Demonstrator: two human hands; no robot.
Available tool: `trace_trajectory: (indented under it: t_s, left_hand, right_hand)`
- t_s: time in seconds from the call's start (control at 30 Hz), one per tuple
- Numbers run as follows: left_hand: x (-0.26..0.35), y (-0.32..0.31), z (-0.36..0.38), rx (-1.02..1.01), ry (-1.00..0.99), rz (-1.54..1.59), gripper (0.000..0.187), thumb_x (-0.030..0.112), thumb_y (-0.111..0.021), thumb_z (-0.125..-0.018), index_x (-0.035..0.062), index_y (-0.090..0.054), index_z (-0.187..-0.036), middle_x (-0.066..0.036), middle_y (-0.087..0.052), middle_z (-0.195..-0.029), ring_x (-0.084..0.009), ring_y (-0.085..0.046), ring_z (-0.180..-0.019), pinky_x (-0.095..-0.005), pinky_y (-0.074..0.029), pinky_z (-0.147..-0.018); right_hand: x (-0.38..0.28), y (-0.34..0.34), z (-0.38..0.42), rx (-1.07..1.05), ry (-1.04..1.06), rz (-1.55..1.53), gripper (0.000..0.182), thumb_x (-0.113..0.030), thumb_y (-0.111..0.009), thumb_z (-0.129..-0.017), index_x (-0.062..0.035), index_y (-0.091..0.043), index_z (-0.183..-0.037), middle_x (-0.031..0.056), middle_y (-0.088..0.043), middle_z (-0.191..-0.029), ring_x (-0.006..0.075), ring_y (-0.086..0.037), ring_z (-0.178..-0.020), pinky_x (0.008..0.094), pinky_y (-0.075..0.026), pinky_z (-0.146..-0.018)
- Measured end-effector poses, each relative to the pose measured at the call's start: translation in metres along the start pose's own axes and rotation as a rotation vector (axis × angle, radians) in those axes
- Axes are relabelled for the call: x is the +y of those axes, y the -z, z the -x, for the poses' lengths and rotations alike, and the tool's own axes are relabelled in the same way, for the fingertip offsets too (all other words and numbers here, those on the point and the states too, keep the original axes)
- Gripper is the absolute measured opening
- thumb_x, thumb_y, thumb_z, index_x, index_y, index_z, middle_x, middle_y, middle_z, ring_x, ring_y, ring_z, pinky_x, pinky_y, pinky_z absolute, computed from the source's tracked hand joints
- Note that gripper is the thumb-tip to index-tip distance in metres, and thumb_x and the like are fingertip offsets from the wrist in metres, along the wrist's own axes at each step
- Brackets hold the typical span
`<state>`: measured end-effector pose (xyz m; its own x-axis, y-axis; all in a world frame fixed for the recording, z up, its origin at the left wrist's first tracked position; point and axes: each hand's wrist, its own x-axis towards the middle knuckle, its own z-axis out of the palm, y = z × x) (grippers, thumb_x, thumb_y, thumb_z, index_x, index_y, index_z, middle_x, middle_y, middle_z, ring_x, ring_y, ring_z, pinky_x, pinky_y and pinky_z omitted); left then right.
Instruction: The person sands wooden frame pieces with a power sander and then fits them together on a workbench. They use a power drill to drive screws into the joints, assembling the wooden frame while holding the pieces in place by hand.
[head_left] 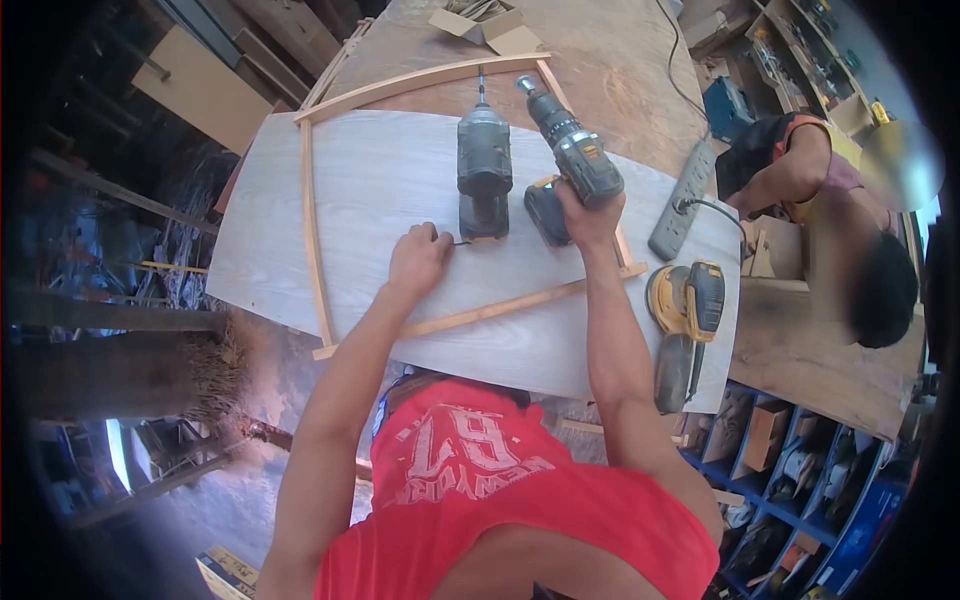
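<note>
My right hand [592, 213] is wrapped round the handle of a black and yellow drill [578, 150], whose chuck points up and away toward the frame's far corner. Its battery sits beside my wrist. My left hand [420, 258] rests with curled fingers on the pale board [380, 180], pinching a small dark item, too small to name. A second power driver [484, 160] stands between my hands, its long bit reaching the far rail. Around both tools lies a thin wooden frame [312, 230] on the board.
At the right lie a power strip [683, 200] with a cable and a yellow and black sander [690, 300]. Another person [800, 165] bends over a bench at the far right. An open cardboard box [490, 28] stands at the back; blue shelving [800, 500] is at lower right.
</note>
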<state>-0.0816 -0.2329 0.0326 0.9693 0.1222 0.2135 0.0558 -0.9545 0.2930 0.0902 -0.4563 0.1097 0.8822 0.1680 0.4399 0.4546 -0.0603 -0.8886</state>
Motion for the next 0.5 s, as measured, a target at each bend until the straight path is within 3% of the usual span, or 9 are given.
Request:
trace_trajectory:
  t_s: [0.1, 0.2, 0.23, 0.27, 0.3, 0.33, 0.4, 0.5]
  left_hand:
    - [-0.006, -0.005, 0.004, 0.037, -0.052, -0.037, 0.012, 0.016, -0.066, -0.09, 0.0057, -0.068, -0.095, -0.015, -0.059, -0.091, -0.036, -0.061, -0.087, -0.049, -0.052, -0.074]
    - [-0.012, 0.003, 0.027, 0.222, 0.008, -0.016, 0.011, 0.015, -0.066, -0.09, 0.0047, -0.068, -0.093, -0.015, -0.064, -0.088, -0.0388, -0.063, -0.082, -0.0475, -0.054, -0.075]
    - [-0.01, 0.021, 0.035, 0.18, 0.192, 0.162, 0.011, 0.014, -0.066, -0.09, 0.0035, -0.068, -0.094, -0.016, -0.066, -0.085, -0.0362, -0.065, -0.078, -0.0445, -0.055, -0.073]
    - [-0.008, 0.036, 0.048, 0.13, 0.379, 0.343, 0.012, 0.013, -0.066, -0.091, 0.0024, -0.068, -0.095, -0.016, -0.067, -0.082, -0.0336, -0.067, -0.074, -0.0415, -0.055, -0.072]
    - [-0.009, 0.046, 0.063, 0.2, 0.449, 0.411, 0.016, 0.014, -0.066, -0.09, 0.0012, -0.067, -0.099, -0.016, -0.069, -0.079, -0.0308, -0.068, -0.071, -0.0405, -0.055, -0.07]
    - [-0.013, 0.054, 0.078, 0.274, 0.519, 0.48, 0.02, 0.016, -0.066, -0.09, 0.0, -0.067, -0.103, -0.016, -0.07, -0.076, -0.028, -0.069, -0.068, -0.0395, -0.054, -0.068]
    - [-0.032, 0.07, 0.117, 0.283, 0.759, 0.532, 0.021, 0.015, -0.067, -0.09, -0.0005, -0.068, -0.105, -0.011, -0.068, -0.076, -0.0183, -0.066, -0.069, -0.0341, -0.054, -0.066]
    - [-0.012, 0.122, 0.156, 0.5, 0.961, 0.865, 0.02, 0.01, -0.066, -0.093, -0.004, -0.067, -0.108, -0.007, -0.065, -0.084, -0.0149, -0.064, -0.07, -0.0288, -0.054, -0.065]
  right_hand:
    - [0.0, 0.007, -0.001, -0.022, -0.059, 0.032, 0.027, -0.012, -0.073, -0.081, 0.0006, -0.073, -0.104, 0.0096, -0.076, -0.094, 0.0185, -0.073, -0.089, 0.0339, -0.055, -0.081]
    - [0.006, 0.015, 0.007, -0.048, -0.167, 0.061, 0.032, -0.013, -0.073, -0.081, 0.0002, -0.071, -0.111, 0.0107, -0.076, -0.099, 0.0205, -0.072, -0.094, 0.0347, -0.054, -0.085]
    - [0.013, 0.015, 0.012, -0.043, -0.163, 0.058, 0.032, -0.013, -0.073, -0.081, 0.0002, -0.071, -0.111, 0.0107, -0.076, -0.099, 0.0205, -0.072, -0.094, 0.0347, -0.054, -0.085]
    - [0.021, 0.017, 0.022, -0.06, -0.189, 0.014, 0.041, -0.011, -0.073, -0.082, 0.003, -0.066, -0.119, 0.0139, -0.072, -0.108, 0.0227, -0.069, -0.102, 0.0352, -0.053, -0.091]
    - [0.024, 0.02, 0.031, -0.079, -0.215, -0.029, 0.05, -0.009, -0.074, -0.082, 0.0058, -0.061, -0.128, 0.017, -0.069, -0.118, 0.025, -0.067, -0.111, 0.0356, -0.051, -0.097]
    - [0.017, 0.019, 0.039, -0.078, -0.214, -0.028, 0.05, -0.009, -0.074, -0.082, 0.0058, -0.061, -0.128, 0.017, -0.069, -0.118, 0.025, -0.067, -0.111, 0.0356, -0.051, -0.097]
    - [-0.004, 0.008, 0.064, 0.26, -0.175, 0.072, 0.061, -0.01, -0.074, -0.078, 0.0032, -0.054, -0.134, 0.0204, -0.062, -0.128, 0.0285, -0.061, -0.119, 0.0388, -0.048, -0.099]
    - [-0.013, -0.007, 0.112, 0.29, -0.13, 0.182, 0.074, -0.008, -0.076, -0.074, 0.0036, -0.047, -0.14, 0.021, -0.055, -0.132, 0.0301, -0.054, -0.124, 0.0423, -0.044, -0.104]
